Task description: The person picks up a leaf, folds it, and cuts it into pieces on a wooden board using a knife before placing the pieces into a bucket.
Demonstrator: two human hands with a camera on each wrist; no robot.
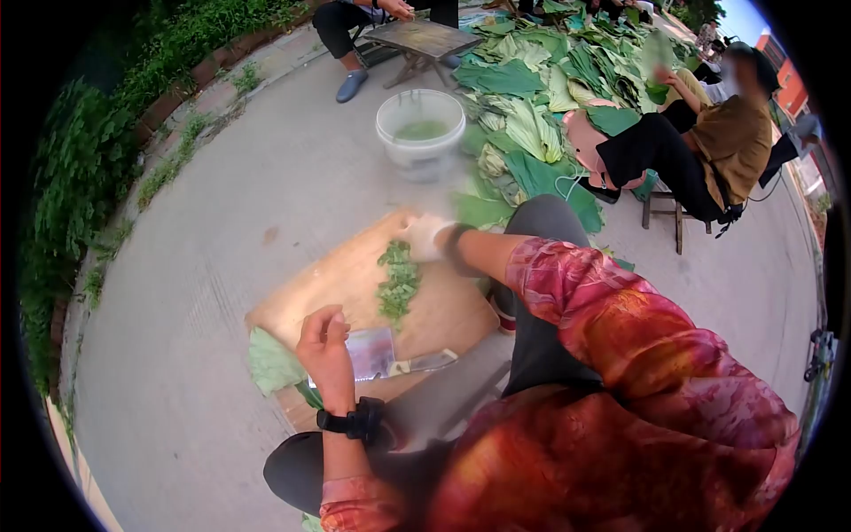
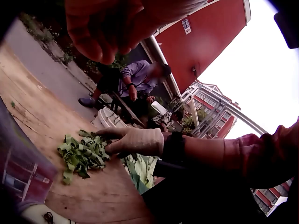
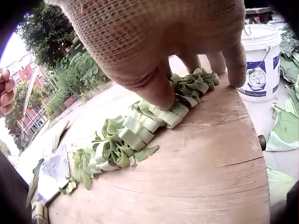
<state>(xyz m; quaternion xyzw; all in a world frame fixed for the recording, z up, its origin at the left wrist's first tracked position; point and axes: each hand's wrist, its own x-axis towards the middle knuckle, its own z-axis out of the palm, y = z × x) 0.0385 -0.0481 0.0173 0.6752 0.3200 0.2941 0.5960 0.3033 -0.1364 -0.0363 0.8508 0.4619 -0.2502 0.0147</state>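
On the wooden cutting board (image 1: 461, 310) lies a long heap of cut green leaf strips (image 1: 397, 288). My right hand (image 1: 427, 238), in a pale knitted glove, cups the heap's far end. In the right wrist view, its thumb (image 3: 161, 93) touches the strips on one side, with the other fingers down on the opposite side. My bare left hand (image 1: 326, 355) hangs loosely curled over the board's near left part, holding nothing. Close beside it, a cleaver (image 1: 370, 350) lies flat, its handle (image 1: 425, 363) pointing right.
A white bucket (image 1: 417, 160) stands past the board. Large green leaves (image 1: 532, 133) cover the ground at the back right. One leaf (image 1: 273, 362) lies at the board's left edge. A seated person (image 1: 731, 133) is at right; another sits behind a small wooden table (image 1: 421, 37).
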